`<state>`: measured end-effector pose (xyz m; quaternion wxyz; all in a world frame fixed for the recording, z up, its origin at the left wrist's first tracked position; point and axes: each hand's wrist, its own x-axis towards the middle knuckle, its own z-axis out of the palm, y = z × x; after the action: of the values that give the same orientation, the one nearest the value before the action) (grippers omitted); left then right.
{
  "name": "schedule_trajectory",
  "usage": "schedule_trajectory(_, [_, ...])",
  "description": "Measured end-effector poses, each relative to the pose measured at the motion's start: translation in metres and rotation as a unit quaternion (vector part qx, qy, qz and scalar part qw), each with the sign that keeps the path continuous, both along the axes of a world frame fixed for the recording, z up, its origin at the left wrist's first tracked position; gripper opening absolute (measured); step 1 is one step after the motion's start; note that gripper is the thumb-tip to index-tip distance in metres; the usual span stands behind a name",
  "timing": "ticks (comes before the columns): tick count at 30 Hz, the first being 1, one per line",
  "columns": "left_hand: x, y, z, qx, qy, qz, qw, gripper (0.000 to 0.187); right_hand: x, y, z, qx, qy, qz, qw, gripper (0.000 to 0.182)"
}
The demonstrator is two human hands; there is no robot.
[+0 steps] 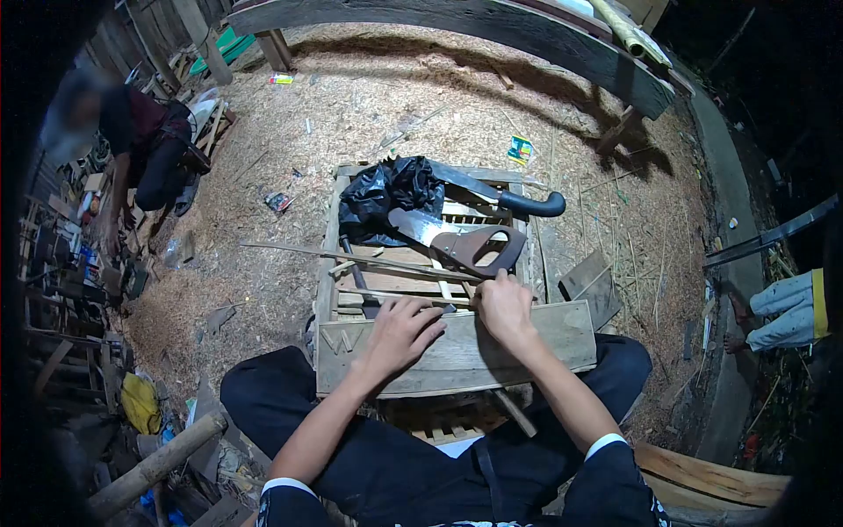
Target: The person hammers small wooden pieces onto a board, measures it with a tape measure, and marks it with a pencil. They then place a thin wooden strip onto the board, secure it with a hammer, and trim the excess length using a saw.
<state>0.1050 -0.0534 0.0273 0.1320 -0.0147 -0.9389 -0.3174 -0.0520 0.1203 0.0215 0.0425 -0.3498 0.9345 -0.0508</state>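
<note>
My left hand (406, 334) lies on a wooden board (553, 341) across my lap, fingers stretched toward a thin wooden strip (386, 296). The strip runs sideways along the board's far edge. At its right end my right hand (507, 309) is closed, its fingertips partly hidden. Just beyond that hand rests a handsaw (465, 246) with a brown handle. A longer thin stick (307, 252) crosses the slatted wooden frame (327, 263). Two short wood pieces (338, 339) sit on the board's left side.
A black plastic bag (373, 198) and a dark-handled blade (531, 205) lie on the frame's far part. A heavy wooden beam (439, 22) spans the back. A person (154, 132) crouches at left among clutter; another person's legs (786, 307) show at right. Wood shavings cover the ground.
</note>
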Motion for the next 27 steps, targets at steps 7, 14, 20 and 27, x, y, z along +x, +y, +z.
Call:
schedule_trajectory(7, [-0.011, 0.014, -0.007, 0.036, -0.033, -0.005, 0.999, 0.032, -0.017, -0.002, -0.004, 0.002, -0.101, -0.006, 0.995, 0.02])
schedule_trajectory(14, [-0.013, 0.018, -0.006, 0.024, -0.03, -0.003, 0.999, 0.032, -0.011, 0.005, 0.015, -0.109, -0.123, -0.029, 0.986, 0.022])
schedule_trajectory(20, [-0.013, 0.016, -0.012, 0.022, 0.004, -0.015, 1.0, 0.03, -0.004, 0.002, 0.009, -0.163, -0.078, -0.036, 0.983, 0.021])
schedule_trajectory(27, [-0.016, 0.015, -0.011, 0.018, -0.006, -0.016, 1.0, 0.029, -0.004, -0.001, 0.015, -0.265, -0.121, -0.063, 0.955, 0.028])
